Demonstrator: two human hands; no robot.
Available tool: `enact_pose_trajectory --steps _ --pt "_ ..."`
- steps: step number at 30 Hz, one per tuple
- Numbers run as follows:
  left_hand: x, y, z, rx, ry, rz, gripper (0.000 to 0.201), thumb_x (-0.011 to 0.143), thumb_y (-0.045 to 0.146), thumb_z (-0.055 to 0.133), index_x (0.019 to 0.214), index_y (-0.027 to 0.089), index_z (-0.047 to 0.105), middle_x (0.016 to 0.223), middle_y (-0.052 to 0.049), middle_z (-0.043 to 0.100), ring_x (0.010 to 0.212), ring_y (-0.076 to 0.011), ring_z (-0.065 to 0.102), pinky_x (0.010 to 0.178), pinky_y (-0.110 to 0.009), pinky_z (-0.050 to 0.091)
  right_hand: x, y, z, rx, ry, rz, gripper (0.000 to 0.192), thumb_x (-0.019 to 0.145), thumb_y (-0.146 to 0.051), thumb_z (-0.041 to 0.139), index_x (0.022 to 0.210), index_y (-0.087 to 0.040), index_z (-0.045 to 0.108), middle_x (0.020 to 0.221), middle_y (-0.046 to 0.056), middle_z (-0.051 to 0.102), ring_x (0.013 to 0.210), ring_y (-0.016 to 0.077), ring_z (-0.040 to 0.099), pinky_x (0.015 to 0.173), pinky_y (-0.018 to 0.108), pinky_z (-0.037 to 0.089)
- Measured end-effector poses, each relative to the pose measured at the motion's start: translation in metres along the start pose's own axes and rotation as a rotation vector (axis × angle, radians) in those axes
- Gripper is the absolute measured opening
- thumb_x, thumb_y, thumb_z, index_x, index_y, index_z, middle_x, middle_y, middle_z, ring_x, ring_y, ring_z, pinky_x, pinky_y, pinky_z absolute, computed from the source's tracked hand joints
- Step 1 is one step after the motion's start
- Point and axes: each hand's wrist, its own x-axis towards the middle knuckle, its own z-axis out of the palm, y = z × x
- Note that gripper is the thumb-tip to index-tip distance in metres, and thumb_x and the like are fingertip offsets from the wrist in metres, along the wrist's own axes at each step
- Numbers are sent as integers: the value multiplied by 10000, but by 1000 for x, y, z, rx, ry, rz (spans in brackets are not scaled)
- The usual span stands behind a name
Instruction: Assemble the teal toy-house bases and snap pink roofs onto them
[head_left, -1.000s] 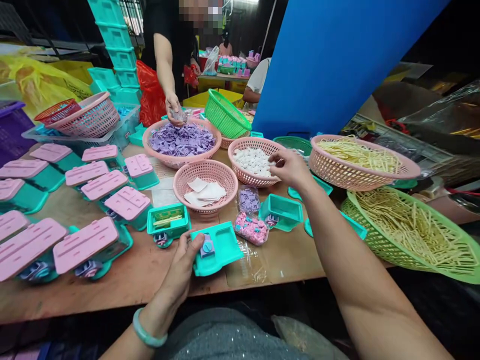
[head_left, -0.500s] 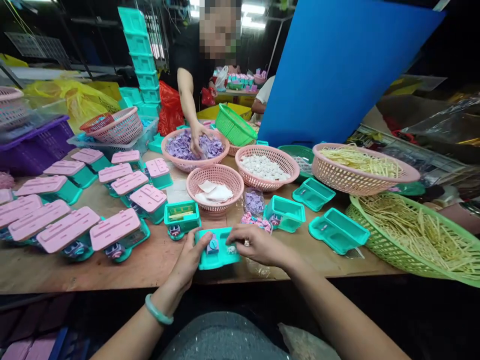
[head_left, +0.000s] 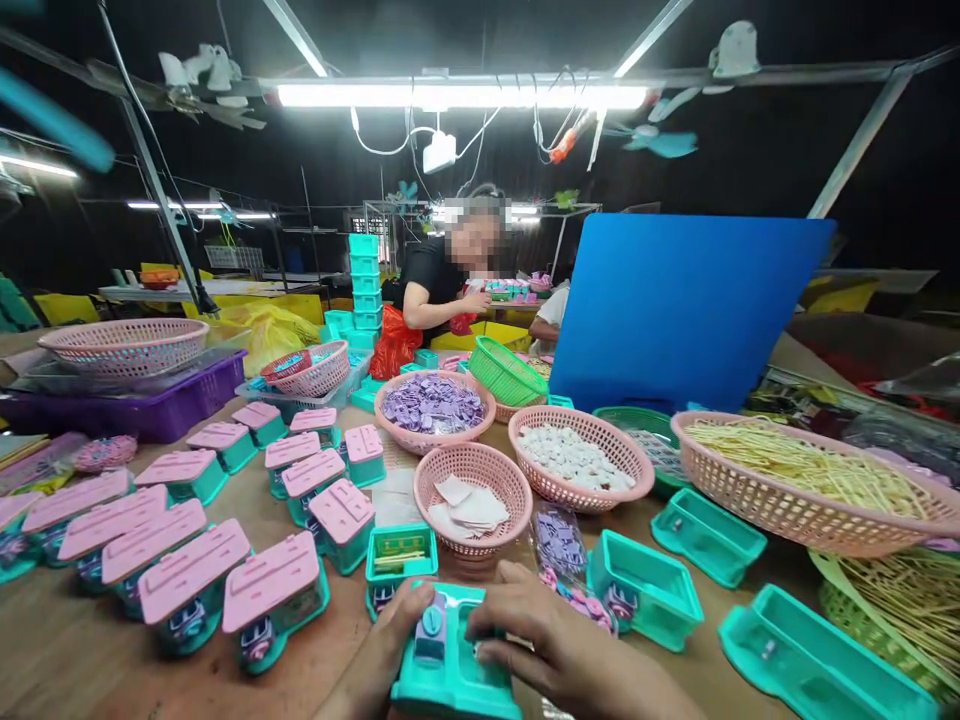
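My left hand (head_left: 394, 640) grips the left side of a teal plastic toy base (head_left: 450, 680) at the table's near edge. A purple knob part (head_left: 431, 628) sits in that base by my left thumb. My right hand (head_left: 547, 645) lies over the base's right half with fingers pressed on it; what is under the fingers is hidden. Just beyond stand a teal box holding yellow sticks (head_left: 401, 555) and a clear bag of pink and purple pieces (head_left: 562, 560).
Pink baskets hold purple pieces (head_left: 433, 405), white pieces (head_left: 574, 460), white sheets (head_left: 472, 500) and yellow sticks (head_left: 802, 470). Several pink-lidded teal toys (head_left: 195, 575) fill the left. Open teal bases (head_left: 709, 530) lie right. A person (head_left: 442, 285) sits behind; a blue board (head_left: 686, 310) stands upright.
The camera has tilted up, so the table sits lower in view. Both hands stay on the teal base, now at the bottom edge. The person behind withdrew a hand from the purple basket.
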Motion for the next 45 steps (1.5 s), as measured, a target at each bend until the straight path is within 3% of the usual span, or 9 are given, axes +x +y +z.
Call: enact_pose_trajectory --steps 6,14,20,28,32,35,38,42,45 --pt "4 -13 -18 -137 -84 -174 471 752 645 751 916 204 731 888 -112 770 992 -371 720 863 -465 555 41 31 8 80 49 -11 161 988 -320 614 970 -232 747 924 47 716 858 180 660 762 293 522" --pt "3 -17 -21 -98 -26 -175 499 812 617 725 1038 172 704 975 -96 778 1082 -334 700 1044 -462 472 195 178 -37 -239 155 798 301 962 -310 642 1206 -145 704 1252 165 701 1238 305 621 1069 468 453" --pt "-10 -9 -25 -106 68 -205 609 816 640 703 1230 196 651 1138 -100 770 1204 -352 657 1079 -485 463 225 219 -27 -327 -3 987 328 979 -399 644 1218 -174 647 1270 88 656 1120 237 654 978 476 546" --pt "-13 -9 -19 7 109 -186 647 771 672 728 1214 207 652 1220 -98 731 1220 -350 628 1053 -463 470 202 206 -29 -422 253 865 289 957 -300 510 1127 -125 664 1171 151 681 1139 271 603 994 402 432" --pt "-19 -20 -23 72 141 -132 590 803 661 701 1183 215 635 1168 -71 710 1147 -301 630 988 -403 487 156 150 -32 -169 588 654 172 901 -255 516 922 -148 650 860 63 633 829 187 602 787 329 465" --pt "-23 -25 -30 171 198 -82 599 789 667 715 1177 224 603 1118 -46 686 1051 -250 630 894 -341 504 81 79 -9 283 416 523 178 881 -334 560 885 -187 661 717 -6 586 658 148 569 634 295 461" --pt "-25 -25 -39 305 230 -81 646 754 690 733 1184 233 579 979 -18 657 891 -213 614 752 -301 498 4 28 33 470 237 695 199 849 -374 589 870 -194 670 689 -14 605 600 136 558 559 270 439" --pt "-26 -19 -51 371 239 -79 665 735 726 719 1143 215 600 909 -11 647 825 -203 600 703 -289 481 -47 20 81 615 126 998 284 861 -433 516 734 -199 616 539 -25 531 466 151 547 452 264 420" --pt "-30 -16 -56 365 225 -97 617 761 731 688 1075 205 617 903 -14 661 834 -211 615 724 -298 488 -46 25 92 320 233 950 231 869 -381 565 837 -180 674 597 11 582 550 187 591 528 298 469"
